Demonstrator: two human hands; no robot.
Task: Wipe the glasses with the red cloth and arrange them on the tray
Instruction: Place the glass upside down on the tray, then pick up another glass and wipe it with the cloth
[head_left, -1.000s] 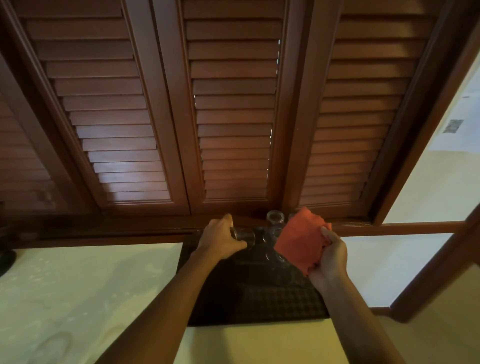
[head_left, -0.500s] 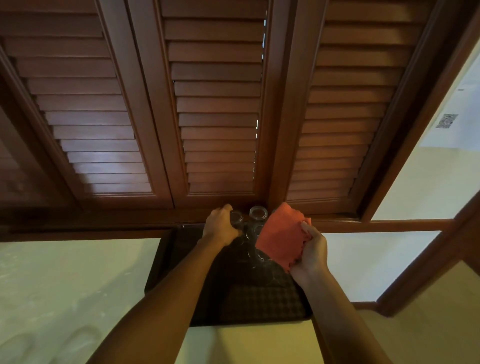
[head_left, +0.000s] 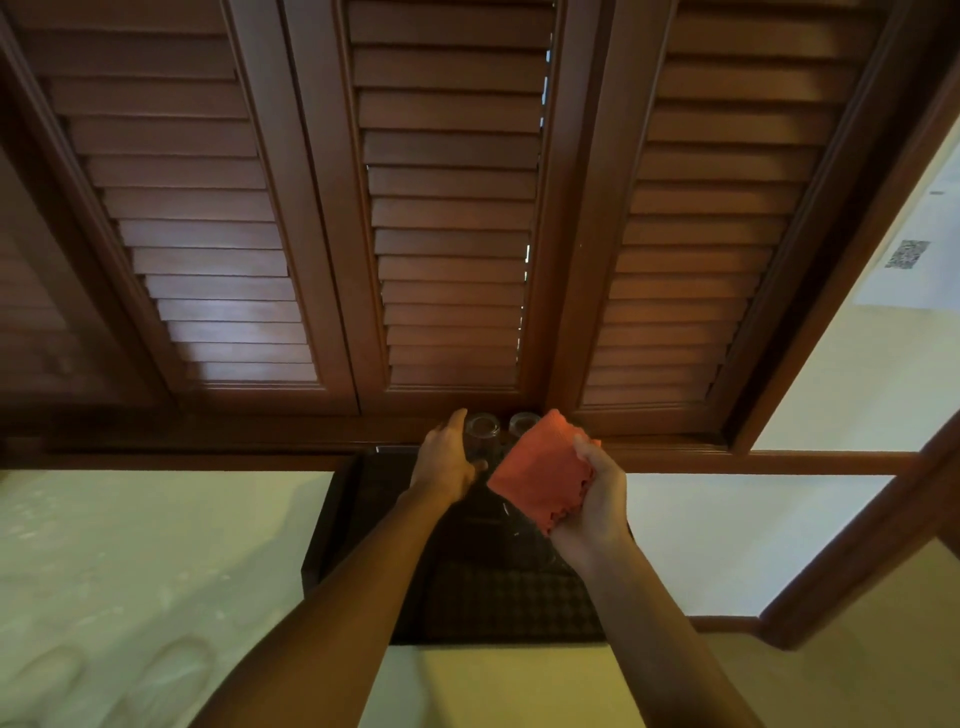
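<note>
Now left hand (head_left: 448, 462) gripping glass (head_left: 482, 434), right hand (head_left: 592, 493) clutching red cloth (head_left: 540, 473) (bunched); could clink neighbouring glass (head_left: 523, 421) on tray (head_left: 332, 519).

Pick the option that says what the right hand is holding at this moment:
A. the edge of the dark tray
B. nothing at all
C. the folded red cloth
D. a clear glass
C: the right hand grips the folded red cloth above the tray, while the left hand is on a glass at the tray's far end.
</note>
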